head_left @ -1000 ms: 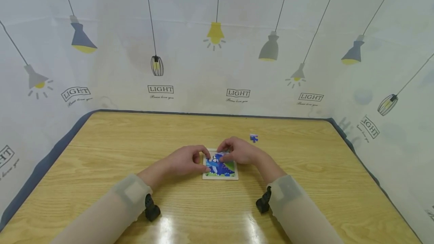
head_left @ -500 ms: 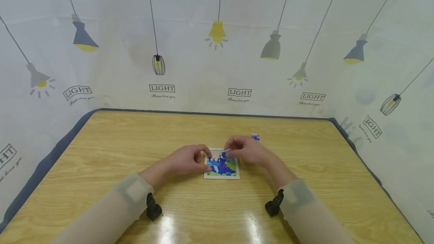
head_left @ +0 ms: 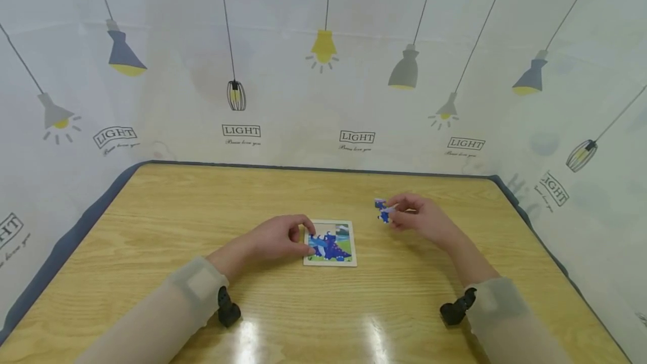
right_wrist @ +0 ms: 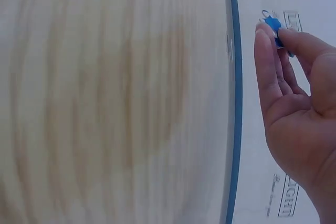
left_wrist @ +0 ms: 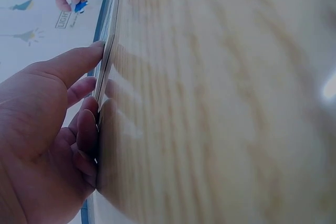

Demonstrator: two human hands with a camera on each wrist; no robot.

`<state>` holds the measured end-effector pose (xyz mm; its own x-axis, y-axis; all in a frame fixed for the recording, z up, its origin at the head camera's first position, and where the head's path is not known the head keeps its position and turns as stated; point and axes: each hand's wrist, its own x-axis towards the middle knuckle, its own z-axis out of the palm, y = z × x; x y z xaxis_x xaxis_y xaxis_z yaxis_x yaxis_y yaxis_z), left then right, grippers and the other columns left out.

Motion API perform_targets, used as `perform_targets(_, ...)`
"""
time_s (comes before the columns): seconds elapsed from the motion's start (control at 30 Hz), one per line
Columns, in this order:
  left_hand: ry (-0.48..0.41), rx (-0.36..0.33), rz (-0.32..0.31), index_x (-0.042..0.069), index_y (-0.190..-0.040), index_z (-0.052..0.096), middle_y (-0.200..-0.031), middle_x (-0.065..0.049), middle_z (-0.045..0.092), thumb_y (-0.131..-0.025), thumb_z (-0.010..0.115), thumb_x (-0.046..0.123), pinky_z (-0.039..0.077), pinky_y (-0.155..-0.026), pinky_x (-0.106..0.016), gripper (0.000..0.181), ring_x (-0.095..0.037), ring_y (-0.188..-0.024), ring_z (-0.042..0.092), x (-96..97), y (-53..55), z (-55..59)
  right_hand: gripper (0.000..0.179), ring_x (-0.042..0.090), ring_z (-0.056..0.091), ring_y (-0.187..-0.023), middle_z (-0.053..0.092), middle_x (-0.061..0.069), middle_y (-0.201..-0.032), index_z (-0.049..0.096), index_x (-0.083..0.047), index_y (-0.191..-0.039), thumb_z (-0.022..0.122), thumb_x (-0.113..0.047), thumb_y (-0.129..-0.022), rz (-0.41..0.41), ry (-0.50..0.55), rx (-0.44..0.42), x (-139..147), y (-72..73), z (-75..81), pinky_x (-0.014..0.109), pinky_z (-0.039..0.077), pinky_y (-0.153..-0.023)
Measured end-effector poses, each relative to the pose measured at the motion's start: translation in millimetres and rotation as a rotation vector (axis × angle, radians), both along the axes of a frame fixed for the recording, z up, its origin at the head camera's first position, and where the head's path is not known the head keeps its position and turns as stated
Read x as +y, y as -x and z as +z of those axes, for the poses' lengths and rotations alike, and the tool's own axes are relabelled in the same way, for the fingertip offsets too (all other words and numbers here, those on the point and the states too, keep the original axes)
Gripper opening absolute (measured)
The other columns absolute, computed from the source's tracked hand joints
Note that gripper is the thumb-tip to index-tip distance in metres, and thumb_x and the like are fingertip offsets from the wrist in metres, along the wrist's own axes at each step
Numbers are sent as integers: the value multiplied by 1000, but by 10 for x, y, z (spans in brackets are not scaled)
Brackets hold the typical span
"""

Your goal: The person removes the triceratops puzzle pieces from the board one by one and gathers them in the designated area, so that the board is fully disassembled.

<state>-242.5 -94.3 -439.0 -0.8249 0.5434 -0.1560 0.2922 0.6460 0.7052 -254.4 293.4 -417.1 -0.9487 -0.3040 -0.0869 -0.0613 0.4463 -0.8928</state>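
Note:
A small square jigsaw puzzle (head_left: 331,251) with a blue dinosaur picture lies in a pale tray on the table. Bare tray shows at its upper left. My left hand (head_left: 278,239) holds the tray's left side, curved thumb and forefinger on it; in the left wrist view the other fingers curl beside the tray edge (left_wrist: 108,59). Away to the right, my right hand (head_left: 422,221) pinches a blue jigsaw piece (right_wrist: 273,24) between thumb and fingers, raised above the table. Just behind it lies a loose blue and lilac piece (head_left: 379,203), partly overlapped in the head view.
The wooden table (head_left: 323,308) extends around the puzzle on every side. A white cloth (head_left: 288,72) printed with lamps hangs behind and at both sides. Dark blue edging (head_left: 323,169) runs along the table's far edge.
My right hand has lifted a jigsaw piece out of the puzzle's upper part and carried it right, beside the loose piece. My left hand stays on the tray.

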Motion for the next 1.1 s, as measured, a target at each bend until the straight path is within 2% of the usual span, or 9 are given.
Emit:
perform_targets(0.17, 6, 7, 6, 32, -127, 70, -88, 2, 61, -96, 85, 43, 44, -80, -37, 35, -17, -81, 56, -2, 1, -5, 35, 17, 76, -99, 66, 19, -116, 62, 3, -140, 67, -16, -111, -71, -23, 24, 271, 55, -21, 35, 66, -89)
perform_targets(0.23, 8, 8, 7, 32, -127, 70, -88, 2, 61, -97, 85, 43, 44, -80, -37, 35, -17, -81, 56, 0, -1, -1, 36, 18, 76, -99, 66, 21, -118, 61, 4, -142, 66, -13, -111, -102, -41, 21, 340, 95, -30, 34, 66, -89)
perform_targets(0.37, 5, 3, 3, 31, -127, 70, -88, 2, 61, -97, 84, 42, 44, -80, -36, 35, -16, -80, 56, 8, -8, 7, 36, 27, 73, -106, 69, 26, -127, 66, -2, -142, 68, -19, -110, -154, -215, 52, 415, 188, -51, 33, 62, -86)
perform_targets(0.5, 1, -3, 2, 30, -126, 70, -88, 2, 61, -97, 84, 41, 44, -79, -36, 34, -16, -80, 56, 12, -14, 15, 36, 38, 65, -120, 68, 25, -138, 69, -11, -141, 68, -30, -110, -194, -406, 80, 456, 280, -91, 43, 54, -92)
perform_targets(0.63, -2, -4, 4, 30, -126, 70, -88, 2, 61, -97, 84, 42, 44, -80, -36, 34, -16, -81, 56, 18, -15, 16, 37, 44, 62, -127, 67, 27, -139, 68, -10, -141, 67, -30, -110, -225, -435, 74, 485, 350, -126, 55, 51, -101)
perform_targets(0.9, -1, -8, 3, 31, -127, 70, -88, 2, 61, -97, 85, 43, 44, -81, -37, 35, -17, -83, 56, 26, -12, 13, 34, 38, 61, -112, 66, 25, -130, 68, -10, -141, 65, -27, -112, -200, -471, 88, 507, 407, -195, 52, 48, -97)
perform_targets(1.1, -6, -10, 7, 31, -126, 70, -89, 1, 60, -97, 84, 43, 44, -82, -38, 34, -17, -83, 57, 12, -4, 10, 39, 42, 61, -120, 65, 28, -137, 68, -11, -146, 63, -31, -113, -182, -479, 87, 511, 403, -216, 61, 48, -105)
